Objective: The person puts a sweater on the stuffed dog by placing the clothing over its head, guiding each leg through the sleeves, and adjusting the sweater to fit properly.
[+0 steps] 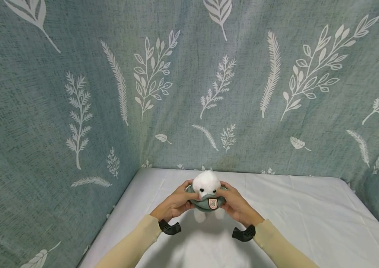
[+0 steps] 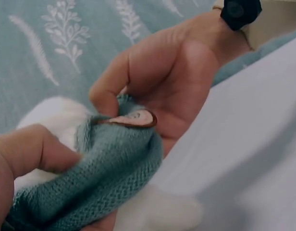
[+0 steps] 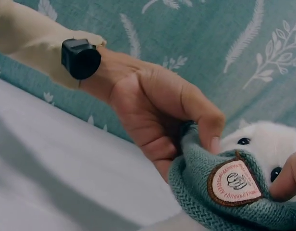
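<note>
**Both hands on the toy's knit**

Head view: at lower centre, your left hand (image 1: pixel 173 206) and right hand (image 1: pixel 239 207) pinch the green knit (image 1: pixel 206 204) around a white toy (image 1: pixel 206 184), held above the white sheet (image 1: pixel 310 216).

Left wrist view: the right hand's fingers (image 2: pixel 109 98) curl over the knit's edge by its patch (image 2: pixel 133 118), centre frame.

Right wrist view: the left hand's thumb (image 3: pixel 208 127) clamps the knit at right, beside the toy's eyes.

one plush toy (image 1: pixel 206 186), one knitted garment (image 1: pixel 206 204), two hands (image 1: pixel 175 205)
</note>
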`<control>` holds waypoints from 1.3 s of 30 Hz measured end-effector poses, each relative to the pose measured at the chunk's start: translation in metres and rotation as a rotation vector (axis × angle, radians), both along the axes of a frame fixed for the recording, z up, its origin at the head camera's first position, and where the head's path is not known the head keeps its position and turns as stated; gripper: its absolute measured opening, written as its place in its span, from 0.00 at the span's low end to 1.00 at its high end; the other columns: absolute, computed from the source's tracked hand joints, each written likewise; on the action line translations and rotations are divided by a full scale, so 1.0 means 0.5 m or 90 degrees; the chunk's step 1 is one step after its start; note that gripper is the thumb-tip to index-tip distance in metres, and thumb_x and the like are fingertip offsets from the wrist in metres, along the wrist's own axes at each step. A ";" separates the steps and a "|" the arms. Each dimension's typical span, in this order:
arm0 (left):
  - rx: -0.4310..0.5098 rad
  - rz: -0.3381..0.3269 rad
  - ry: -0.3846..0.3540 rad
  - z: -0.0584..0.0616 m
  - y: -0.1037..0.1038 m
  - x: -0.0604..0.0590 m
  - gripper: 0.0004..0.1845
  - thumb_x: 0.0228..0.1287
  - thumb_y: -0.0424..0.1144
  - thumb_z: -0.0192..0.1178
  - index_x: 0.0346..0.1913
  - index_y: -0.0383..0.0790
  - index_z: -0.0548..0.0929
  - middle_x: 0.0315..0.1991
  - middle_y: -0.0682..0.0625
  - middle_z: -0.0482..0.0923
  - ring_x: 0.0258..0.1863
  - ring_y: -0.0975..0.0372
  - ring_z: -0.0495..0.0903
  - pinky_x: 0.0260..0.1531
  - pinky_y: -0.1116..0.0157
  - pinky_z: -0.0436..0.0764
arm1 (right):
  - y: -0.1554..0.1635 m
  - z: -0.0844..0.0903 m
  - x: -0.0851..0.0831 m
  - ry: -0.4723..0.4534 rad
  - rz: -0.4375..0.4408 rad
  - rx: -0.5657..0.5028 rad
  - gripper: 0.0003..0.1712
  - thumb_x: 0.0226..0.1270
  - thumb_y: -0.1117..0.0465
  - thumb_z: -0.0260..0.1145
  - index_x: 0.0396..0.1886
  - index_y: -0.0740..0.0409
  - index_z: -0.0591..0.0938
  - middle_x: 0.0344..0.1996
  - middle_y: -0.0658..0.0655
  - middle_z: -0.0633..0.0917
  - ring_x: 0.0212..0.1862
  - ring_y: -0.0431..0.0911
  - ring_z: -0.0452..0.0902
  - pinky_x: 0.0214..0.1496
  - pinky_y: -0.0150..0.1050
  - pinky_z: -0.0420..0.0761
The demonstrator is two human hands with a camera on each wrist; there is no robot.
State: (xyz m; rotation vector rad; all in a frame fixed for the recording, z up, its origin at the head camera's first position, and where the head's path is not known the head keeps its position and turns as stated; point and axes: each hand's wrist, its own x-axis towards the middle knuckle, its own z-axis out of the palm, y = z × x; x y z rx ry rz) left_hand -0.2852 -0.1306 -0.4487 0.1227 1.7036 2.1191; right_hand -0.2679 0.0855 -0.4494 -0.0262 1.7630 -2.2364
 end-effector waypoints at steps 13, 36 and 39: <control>-0.005 0.056 -0.017 -0.003 0.012 0.009 0.43 0.54 0.25 0.58 0.75 0.39 0.56 0.65 0.31 0.67 0.44 0.53 0.81 0.39 0.58 0.83 | -0.014 0.003 0.009 0.007 -0.008 0.000 0.42 0.67 0.64 0.59 0.80 0.60 0.58 0.71 0.72 0.65 0.60 0.57 0.73 0.59 0.49 0.76; -0.095 -0.030 0.092 -0.050 -0.037 -0.035 0.39 0.60 0.27 0.72 0.72 0.43 0.67 0.64 0.37 0.71 0.51 0.51 0.81 0.48 0.55 0.81 | 0.061 -0.050 -0.038 0.100 0.116 0.117 0.43 0.66 0.60 0.74 0.78 0.51 0.65 0.75 0.65 0.65 0.72 0.61 0.66 0.69 0.58 0.70; -0.100 -0.029 0.099 -0.054 -0.038 -0.039 0.38 0.60 0.27 0.72 0.72 0.42 0.69 0.61 0.37 0.75 0.48 0.52 0.83 0.47 0.56 0.82 | 0.070 -0.056 -0.043 0.103 0.112 0.130 0.42 0.66 0.59 0.75 0.76 0.51 0.67 0.74 0.64 0.65 0.72 0.60 0.66 0.69 0.58 0.69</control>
